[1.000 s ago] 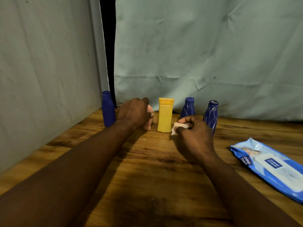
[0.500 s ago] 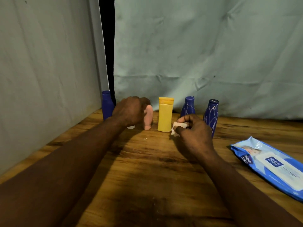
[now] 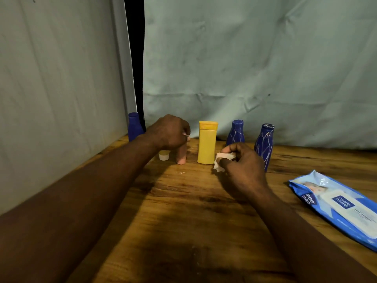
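At the back left corner of the wooden table a plain blue bottle stands upright against the cloth backdrop, partly hidden behind the left wrist. Just to its right a small white-capped item sits on the table, its upper part hidden by the hand above it. The left hand is curled over the top of the pink bottle, gripping it; the bottle stands upright with its base on the table. Just beside it, apart, stands a yellow bottle, upright, lid closed. The right hand pinches a crumpled white wipe between thumb and fingertips, near the foot of the yellow bottle. Behind this hand, along the back edge, stand two patterned blue bottles, both upright. Near the right edge a blue wet-wipes pack lies flat, well apart from the bottles.
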